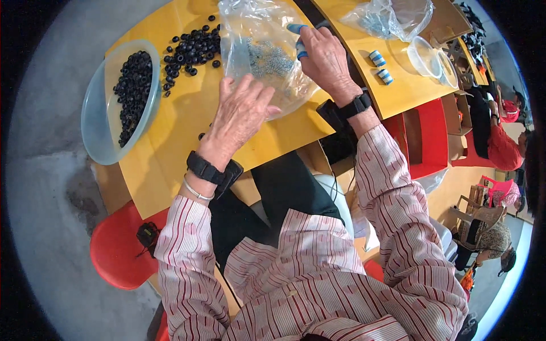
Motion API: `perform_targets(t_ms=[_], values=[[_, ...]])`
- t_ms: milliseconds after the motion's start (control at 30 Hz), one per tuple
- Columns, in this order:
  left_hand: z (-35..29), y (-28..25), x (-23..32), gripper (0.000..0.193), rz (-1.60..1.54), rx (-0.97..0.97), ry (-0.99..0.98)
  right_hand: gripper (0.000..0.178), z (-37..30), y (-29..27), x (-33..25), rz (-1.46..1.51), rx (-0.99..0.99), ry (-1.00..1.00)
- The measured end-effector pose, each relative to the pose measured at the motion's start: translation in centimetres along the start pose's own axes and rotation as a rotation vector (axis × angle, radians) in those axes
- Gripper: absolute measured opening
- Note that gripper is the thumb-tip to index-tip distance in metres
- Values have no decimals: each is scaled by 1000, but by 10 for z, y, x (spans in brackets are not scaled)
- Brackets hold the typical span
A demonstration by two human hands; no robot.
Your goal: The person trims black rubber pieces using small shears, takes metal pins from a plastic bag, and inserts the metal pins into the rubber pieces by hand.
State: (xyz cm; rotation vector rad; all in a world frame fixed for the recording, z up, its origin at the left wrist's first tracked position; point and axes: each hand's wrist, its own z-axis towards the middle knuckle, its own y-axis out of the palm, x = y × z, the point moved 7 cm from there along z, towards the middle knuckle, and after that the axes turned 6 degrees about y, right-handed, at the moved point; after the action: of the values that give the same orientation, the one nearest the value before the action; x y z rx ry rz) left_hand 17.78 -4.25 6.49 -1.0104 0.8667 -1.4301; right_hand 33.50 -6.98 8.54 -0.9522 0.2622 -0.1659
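One clear plastic bag (236,28) lying on the yellow counter (165,165), up near the top of the view, with a heap of small greyish coil-looking bits (270,59) inside, honestly too tiny to make out properly. Left hand (244,113) palm-down over the near side of the bag, grip loosely curled, thumb out to the side; can't tell about any actual pinch on the plastic. Right hand (329,62) over at the bag's right edge, striped blue-and-white tape (302,50) around two digits, tips a bit apart; can't tell on that grip either. Just left of the bag, a loose pile of chunky black beads (196,48). Further left, a translucent bowl (91,108) at the counter's edge, with lots more of the same black beads in it. Off to the right, across a dark gap, a second yellow counter (398,99) with two little blue-and-white striped rolls (376,58), another clear bag (369,23) and a couple of clear tubs (418,65). Down at lower left, a red chair (119,250) on the grey floor (51,227). Way off right, a few other people (503,149), one in red.
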Motion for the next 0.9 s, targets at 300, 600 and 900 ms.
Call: perform_targets(t_ms=[300,600,900], values=[[-21,0,-41,24,93,55,-363,30,7,29,57,-116,-47,181],[-24,11,-49,33,82,-80,-535,30,0,29,68,2,-110,113],[-26,14,-57,42,18,90,-508,39,-20,-44,-1,202,111,-73]])
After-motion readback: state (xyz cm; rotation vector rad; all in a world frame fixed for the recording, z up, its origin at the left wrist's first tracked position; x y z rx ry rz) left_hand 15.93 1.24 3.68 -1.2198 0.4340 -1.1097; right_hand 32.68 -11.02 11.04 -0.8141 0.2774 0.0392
